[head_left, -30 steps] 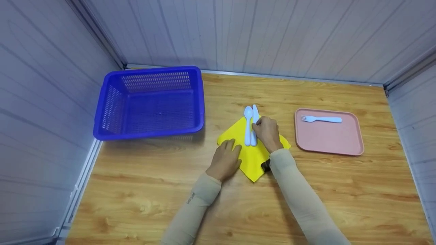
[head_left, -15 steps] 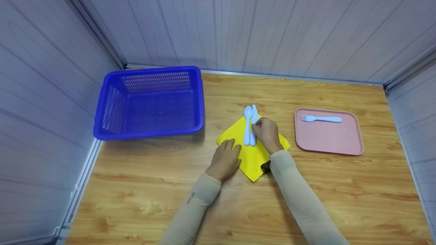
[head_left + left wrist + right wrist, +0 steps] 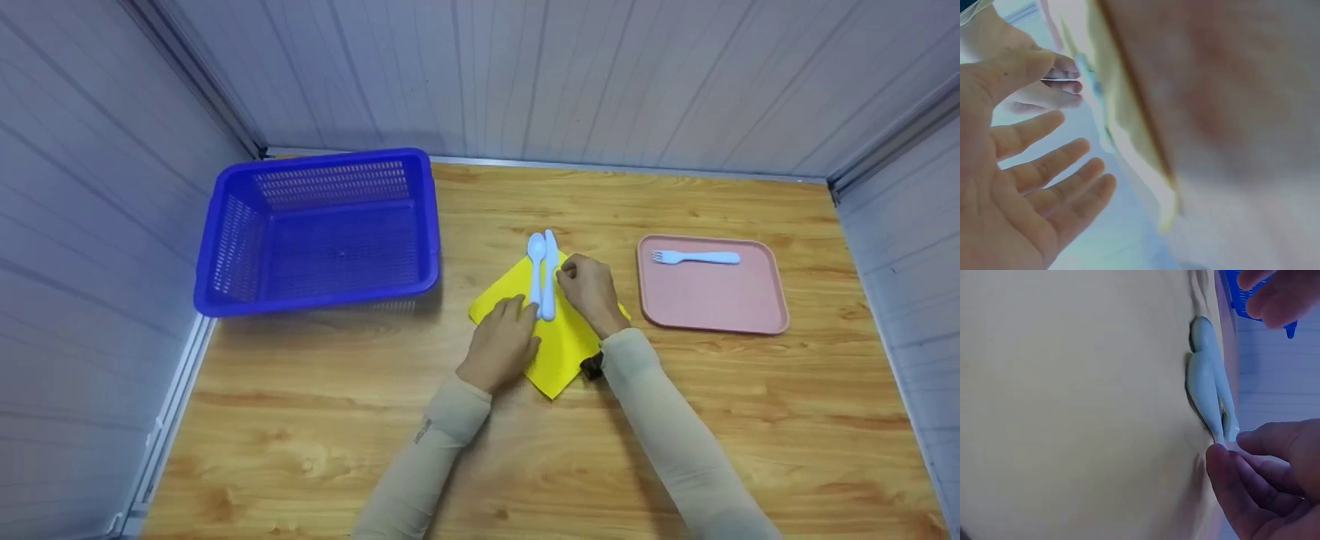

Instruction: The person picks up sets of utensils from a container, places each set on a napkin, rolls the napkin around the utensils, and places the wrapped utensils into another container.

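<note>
On a yellow napkin (image 3: 559,360) laid as a diamond, a pale blue spoon (image 3: 536,249) and a matching knife (image 3: 550,289) lie side by side, heads past its far corner. My left hand (image 3: 501,341) hovers over the napkin's left side, fingers extended; in the head view its index fingertip overlaps the spoon handle's end. Just right of the knife, my right hand (image 3: 590,292) has curled fingers. The right wrist view shows its thumb (image 3: 1266,439) and index finger (image 3: 1224,475) apart near the knife's narrow part; any light contact is unclear.
A blue perforated basket (image 3: 319,304) stands at the back left. To the right, a pink tray (image 3: 720,300) holds a pale blue fork (image 3: 697,257). Panelled walls enclose the wooden table (image 3: 337,442). A dark object (image 3: 592,367) shows by my right cuff.
My right hand has come off the knife to its right. My left hand has shifted rightward to the spoon's handle end. The head view has also moved slightly.
</note>
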`<state>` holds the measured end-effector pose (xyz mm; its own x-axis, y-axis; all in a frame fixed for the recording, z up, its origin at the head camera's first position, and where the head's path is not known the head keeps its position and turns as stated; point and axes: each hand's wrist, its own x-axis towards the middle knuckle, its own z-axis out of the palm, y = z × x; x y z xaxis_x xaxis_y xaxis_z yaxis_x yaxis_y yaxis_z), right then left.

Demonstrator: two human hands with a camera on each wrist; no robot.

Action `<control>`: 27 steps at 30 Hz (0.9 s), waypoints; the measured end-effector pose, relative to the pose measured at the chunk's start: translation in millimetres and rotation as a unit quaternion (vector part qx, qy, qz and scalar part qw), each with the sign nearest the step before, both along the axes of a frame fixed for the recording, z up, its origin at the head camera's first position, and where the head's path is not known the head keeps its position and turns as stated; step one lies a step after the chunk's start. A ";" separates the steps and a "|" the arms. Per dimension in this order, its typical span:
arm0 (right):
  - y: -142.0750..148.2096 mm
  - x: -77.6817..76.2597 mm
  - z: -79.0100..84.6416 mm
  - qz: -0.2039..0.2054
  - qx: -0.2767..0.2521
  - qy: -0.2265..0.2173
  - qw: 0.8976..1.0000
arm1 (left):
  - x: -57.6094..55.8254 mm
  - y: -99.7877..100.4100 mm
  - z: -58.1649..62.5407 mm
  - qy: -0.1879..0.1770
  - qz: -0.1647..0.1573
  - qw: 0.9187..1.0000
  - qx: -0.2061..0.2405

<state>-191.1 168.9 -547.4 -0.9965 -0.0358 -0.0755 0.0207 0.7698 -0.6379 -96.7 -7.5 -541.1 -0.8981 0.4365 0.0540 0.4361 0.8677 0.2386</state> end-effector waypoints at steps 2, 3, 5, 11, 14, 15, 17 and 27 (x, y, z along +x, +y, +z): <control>11.1 -0.8 6.1 0.003 0.010 0.012 1.000 | -3.7 10.5 5.0 0.018 -0.019 1.000 -0.002; 17.6 -1.1 9.4 0.006 0.014 0.018 1.000 | -5.5 16.7 7.3 0.027 -0.030 0.999 -0.004; 32.8 -1.3 15.5 0.015 0.022 0.031 0.999 | -9.1 31.1 10.9 0.036 -0.050 0.998 -0.011; 89.6 -3.7 21.9 0.034 0.062 0.087 0.994 | -18.6 80.4 13.4 0.051 -0.100 0.994 -0.012; 119.1 -10.8 20.7 0.031 0.093 0.113 0.989 | -21.5 102.6 10.2 0.068 -0.122 0.990 -0.011; 128.8 -13.9 19.8 0.031 0.105 0.118 0.987 | -22.1 109.4 8.7 0.068 -0.127 0.989 -0.017; 147.4 -19.5 17.0 0.032 0.127 0.124 0.984 | -23.3 122.6 4.8 0.055 -0.139 0.988 -0.038; 196.5 -27.0 1.0 0.050 0.203 0.072 0.975 | -25.1 161.2 -9.8 -0.036 -0.164 0.980 -0.108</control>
<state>-218.1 365.4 -546.3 -0.9909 -0.1297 0.0367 -0.1349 0.9529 -0.2718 -121.8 153.8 -550.8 -0.7051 0.6969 -0.1310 0.6891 0.7170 0.1052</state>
